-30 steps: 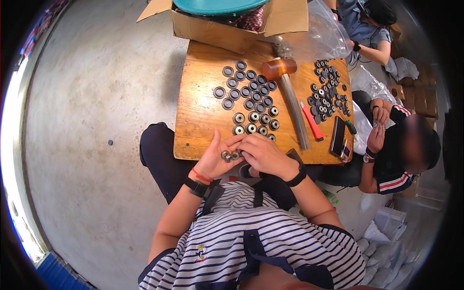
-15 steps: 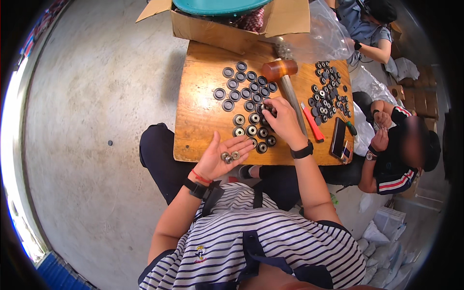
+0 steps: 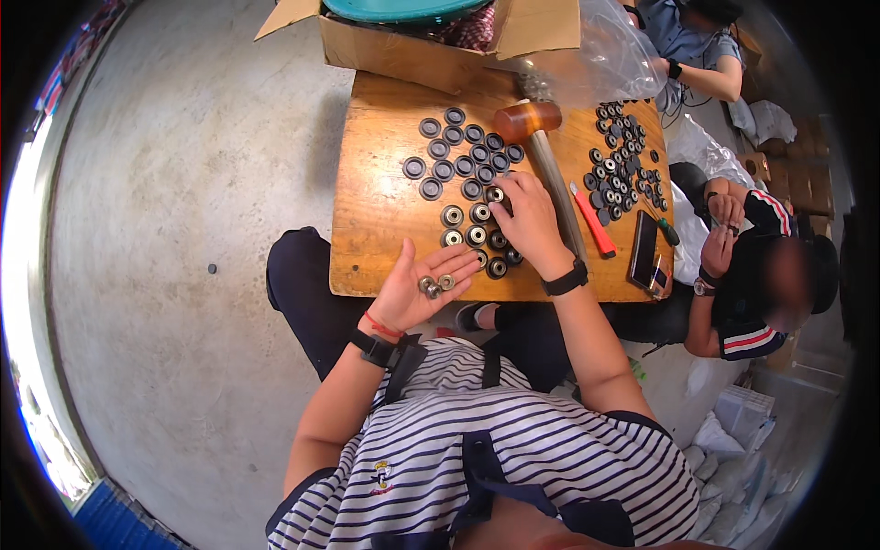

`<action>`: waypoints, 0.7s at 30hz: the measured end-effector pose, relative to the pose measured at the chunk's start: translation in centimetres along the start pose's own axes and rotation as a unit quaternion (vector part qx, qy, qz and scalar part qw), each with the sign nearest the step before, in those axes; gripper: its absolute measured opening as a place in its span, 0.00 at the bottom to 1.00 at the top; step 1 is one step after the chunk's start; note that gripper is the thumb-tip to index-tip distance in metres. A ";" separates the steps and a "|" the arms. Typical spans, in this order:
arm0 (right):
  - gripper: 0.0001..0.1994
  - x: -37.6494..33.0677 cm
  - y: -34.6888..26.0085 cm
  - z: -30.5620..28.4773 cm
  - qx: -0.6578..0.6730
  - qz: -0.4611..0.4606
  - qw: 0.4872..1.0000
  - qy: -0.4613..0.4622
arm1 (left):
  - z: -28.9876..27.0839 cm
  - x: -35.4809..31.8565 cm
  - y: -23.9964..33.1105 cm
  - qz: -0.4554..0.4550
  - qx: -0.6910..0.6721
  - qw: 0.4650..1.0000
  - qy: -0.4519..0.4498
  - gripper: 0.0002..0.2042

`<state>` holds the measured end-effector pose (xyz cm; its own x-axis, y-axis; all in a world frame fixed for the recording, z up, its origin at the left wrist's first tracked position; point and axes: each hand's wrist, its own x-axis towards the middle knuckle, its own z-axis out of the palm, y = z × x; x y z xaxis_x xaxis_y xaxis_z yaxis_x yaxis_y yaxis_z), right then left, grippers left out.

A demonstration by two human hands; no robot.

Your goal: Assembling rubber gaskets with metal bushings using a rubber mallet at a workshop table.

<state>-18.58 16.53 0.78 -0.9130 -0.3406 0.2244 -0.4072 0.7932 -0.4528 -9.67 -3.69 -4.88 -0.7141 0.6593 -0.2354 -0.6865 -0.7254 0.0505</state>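
Observation:
My left hand [image 3: 408,287] is held palm up and flat in front of the table edge, with a few small metal bearings [image 3: 434,285] resting on it. Over the table, my right hand [image 3: 530,223] has its thumb and fingers curled around a metal bearing [image 3: 496,194] at one of the black round wheels. Some wheels near that hand have shiny bearings in their centres, such as this wheel [image 3: 476,236]. Farther back lie several black wheels [image 3: 443,170] with no metal showing. My right palm and fingers hide some of the pieces beneath them.
A mallet [image 3: 530,119] lies right of the wheels on the wooden table [image 3: 380,220]. Beyond it are a red cutter [image 3: 594,223], a phone [image 3: 643,249], a screwdriver [image 3: 668,231] and more wheels [image 3: 623,170]. A cardboard box [image 3: 403,55] stands behind; co-workers sit at right.
My right thumb and fingertips have shifted slightly, and the bearing between them now shows more clearly. My left hand keeps the bearings on its palm. The whole view has shifted a little.

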 end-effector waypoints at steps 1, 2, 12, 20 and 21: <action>0.12 -0.3 -1.0 0.0 0.016 -0.011 0.999 0.041 | -0.1 0.1 0.1 -0.001 -0.012 1.000 0.001 0.42; 0.14 -1.1 -2.3 -0.3 0.054 -0.037 0.997 0.032 | -0.2 0.0 -0.1 -0.001 -0.026 1.000 0.005 0.42; 0.10 -4.3 -5.5 -0.3 0.150 -0.059 0.979 -0.123 | -0.5 0.2 -0.2 -0.003 -0.015 1.000 -0.012 0.41; 0.11 1.3 4.7 -1.2 0.100 0.146 0.983 0.039 | 0.2 0.1 0.1 -0.011 -0.003 1.000 0.008 0.42; 0.12 1.5 5.0 -1.1 0.065 0.138 0.988 0.022 | 0.1 0.1 0.1 -0.010 -0.004 1.000 0.008 0.42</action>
<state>-21.97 20.52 -0.17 -0.9889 -0.0959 0.1138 -0.1457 0.7803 -0.6082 -9.87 -3.71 -4.82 -0.6976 0.6707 -0.2521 -0.6997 -0.7134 0.0382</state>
